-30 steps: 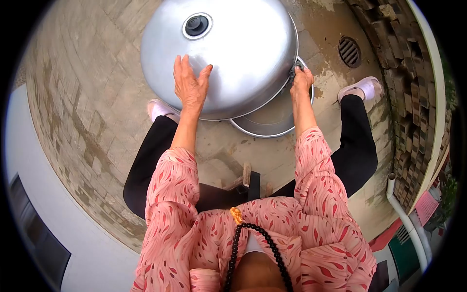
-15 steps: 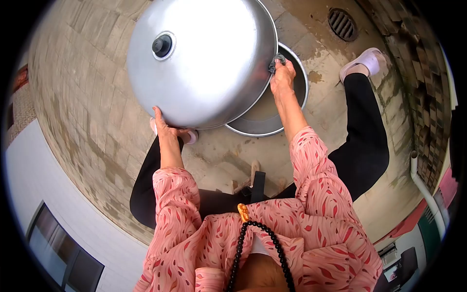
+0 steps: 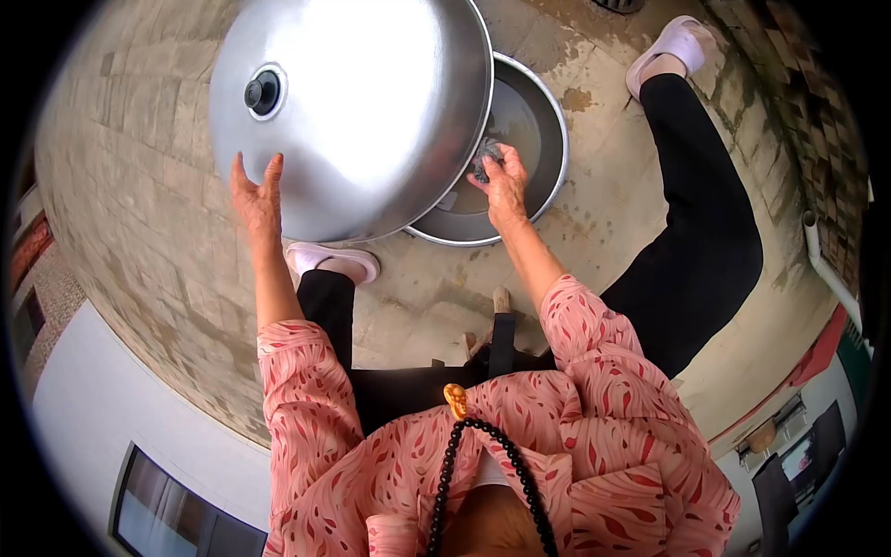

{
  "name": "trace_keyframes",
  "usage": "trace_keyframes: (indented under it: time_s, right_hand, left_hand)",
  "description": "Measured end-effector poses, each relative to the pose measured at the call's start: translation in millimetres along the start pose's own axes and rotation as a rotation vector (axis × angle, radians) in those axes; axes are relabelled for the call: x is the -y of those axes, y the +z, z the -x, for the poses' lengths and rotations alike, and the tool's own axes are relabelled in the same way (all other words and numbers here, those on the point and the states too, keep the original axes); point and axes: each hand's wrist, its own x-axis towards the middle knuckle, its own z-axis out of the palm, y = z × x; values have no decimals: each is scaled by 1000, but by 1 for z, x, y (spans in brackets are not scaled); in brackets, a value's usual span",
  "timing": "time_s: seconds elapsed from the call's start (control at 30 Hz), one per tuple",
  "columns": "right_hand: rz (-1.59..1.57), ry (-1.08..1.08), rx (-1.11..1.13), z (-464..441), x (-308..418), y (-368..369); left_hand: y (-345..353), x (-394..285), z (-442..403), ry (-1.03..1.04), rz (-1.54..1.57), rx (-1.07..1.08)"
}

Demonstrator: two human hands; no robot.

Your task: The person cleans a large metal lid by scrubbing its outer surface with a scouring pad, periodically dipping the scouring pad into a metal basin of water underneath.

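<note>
A large silver domed lid with a black knob covers the left part of a round metal basin. Water shows inside the basin. My left hand is at the lid's lower left, fingers spread, thumb and fingers apart; whether it touches the lid is unclear. My right hand pinches a grey scouring pad beside the lid's right edge, over the basin.
My slippered feet stand on the paved ground, one below the lid and one at the upper right. A wooden stool part shows between my legs. A drain grate lies at the top, and a brick wall at the right.
The lid has moved left and more of the basin is uncovered. My left hand has left the lid's lower rim, moving left and up. My right hand has moved left and down with the pad.
</note>
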Motion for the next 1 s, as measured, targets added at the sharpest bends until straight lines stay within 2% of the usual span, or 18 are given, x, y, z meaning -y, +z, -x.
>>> trace_keyframes:
  time_s: [0.03, 0.07, 0.1, 0.13, 0.2, 0.23, 0.33, 0.4, 0.47, 0.53, 0.57, 0.6, 0.67, 0.7, 0.73, 0.8, 0.93, 1.0]
  right_hand:
    - [236, -98, -84, -17, 2, -10]
    - [651, -600, -255, -37, -7, -20]
    - [869, -705, -340, -42, 3, -24]
    - [971, -628, -315, -48, 1, -27]
    - [1175, -470, -258, -61, -3, -33]
    - [1115, -282, -243, -69, -11, -26]
    - [-16, 65, -305, -65, 13, -1]
    - [-26, -355, -176, -49, 18, 12]
    - [331, -663, -62, -18, 36, 41]
    - [480, -891, -74, -2, 51, 61]
    - [398, -848, -70, -10, 50, 60]
    - [417, -888, -121, -26, 45, 53]
    - [436, -716, -209, -43, 51, 42]
    - [527, -729, -243, -41, 55, 44]
    - [411, -716, -201, -33, 51, 52]
    - [456, -889, -101, 4, 57, 71]
    - [319, -771, -135, -28, 42, 54]
    - [412, -658, -165, -39, 50, 45]
  left_hand:
    - [4, -34, 1, 153, -159, 115]
    - [10, -69, 5, 308, -320, 232]
    - [16, -99, 16, 368, -472, 288]
    - [21, -118, 27, 428, -624, 345]
    - [37, -114, 44, 393, -632, 454]
    - [42, -113, 47, 374, -632, 500]
    - [42, -112, 44, 355, -654, 525]
    - [43, -112, 42, 376, -663, 523]
    - [43, -110, 41, 398, -669, 518]
    - [45, -106, 41, 417, -669, 508]
    - [44, -107, 42, 410, -669, 515]
    - [43, -110, 43, 402, -671, 519]
    - [41, -114, 44, 391, -682, 513]
    - [41, -115, 45, 386, -690, 511]
    - [44, -117, 44, 382, -696, 509]
    - [47, -115, 42, 389, -700, 492]
    - [44, -117, 44, 381, -687, 518]
    - [43, -117, 43, 389, -705, 514]
